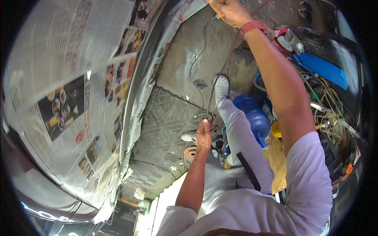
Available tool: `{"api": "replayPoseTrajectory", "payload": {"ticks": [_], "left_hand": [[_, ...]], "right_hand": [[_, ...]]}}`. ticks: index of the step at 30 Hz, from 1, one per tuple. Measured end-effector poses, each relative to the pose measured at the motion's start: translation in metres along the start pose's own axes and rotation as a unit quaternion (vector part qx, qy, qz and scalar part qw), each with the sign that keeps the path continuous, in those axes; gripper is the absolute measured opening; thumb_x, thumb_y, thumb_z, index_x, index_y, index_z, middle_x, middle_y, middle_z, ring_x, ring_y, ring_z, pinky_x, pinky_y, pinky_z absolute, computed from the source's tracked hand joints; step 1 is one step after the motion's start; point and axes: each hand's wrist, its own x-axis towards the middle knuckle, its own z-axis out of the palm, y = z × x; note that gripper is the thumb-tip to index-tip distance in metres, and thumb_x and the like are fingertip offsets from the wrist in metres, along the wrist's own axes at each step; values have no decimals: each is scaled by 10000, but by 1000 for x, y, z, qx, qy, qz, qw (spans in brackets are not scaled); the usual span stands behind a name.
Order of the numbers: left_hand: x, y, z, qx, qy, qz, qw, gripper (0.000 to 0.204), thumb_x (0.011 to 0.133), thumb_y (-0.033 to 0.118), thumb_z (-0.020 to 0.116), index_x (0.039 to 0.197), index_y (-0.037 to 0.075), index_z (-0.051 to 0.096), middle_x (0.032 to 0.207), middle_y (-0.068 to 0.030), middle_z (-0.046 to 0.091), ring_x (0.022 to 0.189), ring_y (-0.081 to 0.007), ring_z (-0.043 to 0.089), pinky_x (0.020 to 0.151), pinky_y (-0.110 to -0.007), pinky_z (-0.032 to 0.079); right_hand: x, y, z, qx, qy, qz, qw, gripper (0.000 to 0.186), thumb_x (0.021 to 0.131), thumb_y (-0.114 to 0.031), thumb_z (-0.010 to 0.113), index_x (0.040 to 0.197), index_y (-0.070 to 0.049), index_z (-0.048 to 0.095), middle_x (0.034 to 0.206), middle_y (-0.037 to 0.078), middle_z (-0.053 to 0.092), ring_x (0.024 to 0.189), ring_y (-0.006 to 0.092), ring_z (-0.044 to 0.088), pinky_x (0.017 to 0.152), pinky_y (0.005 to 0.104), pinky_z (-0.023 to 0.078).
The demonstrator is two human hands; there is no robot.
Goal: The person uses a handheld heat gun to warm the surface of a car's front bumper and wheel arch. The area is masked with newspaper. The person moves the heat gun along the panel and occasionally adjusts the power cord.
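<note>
Where the view drops past the person's knees, a stained concrete floor meets a grey rubber mat with a raised diamond pattern, and a large curved body panel masked with sheets of newspaper fills the whole left side. To the right lies a heap of tangled cables, a blue plastic container, a blue board and a piece of brown cardboard. A white perforated shoe rests on the concrete at the end of a grey trouser leg.

The left hand hangs low over the mat, fingers drawn together around a thin red wire; the grip looks pinched shut, though the fingertips face away and the contact itself is hard to make out. The right hand is raised far forward at the top edge, wearing a red wristband, and is closed about the same wire's upper end together with a slim orange-coloured piece.

The wire is thin and reddish, running taut in a nearly straight line from the upper hand down past the shoe to the lower hand, with a darker cable curving loosely beside it on the floor.
</note>
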Motion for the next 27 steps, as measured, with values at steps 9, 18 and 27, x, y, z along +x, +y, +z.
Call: {"api": "replayPoseTrajectory", "payload": {"ticks": [9,18,27], "left_hand": [[-86,-84,-125,-14,80,-34,996,469,1107,496,474,896,83,545,779,23,514,754,-107,463,693,-295,413],[-155,-228,-241,-137,180,26,974,454,1106,487,487,874,98,455,820,34,434,777,-122,401,732,-323,388],[-246,-281,-350,-138,296,33,945,470,1109,439,495,832,67,418,777,33,391,728,-118,361,636,-320,328]], "right_hand": [[-131,50,149,-111,-44,-65,991,497,972,-478,660,1266,-78,688,1213,221,715,1145,407,671,986,483,528],[-308,30,302,-96,-104,-63,988,432,928,-313,683,1266,-46,658,1246,234,684,1157,426,643,992,493,521],[-446,-2,403,-142,-162,-67,974,518,947,-263,678,1398,-35,562,1419,220,603,1291,404,577,1090,457,469]]}}
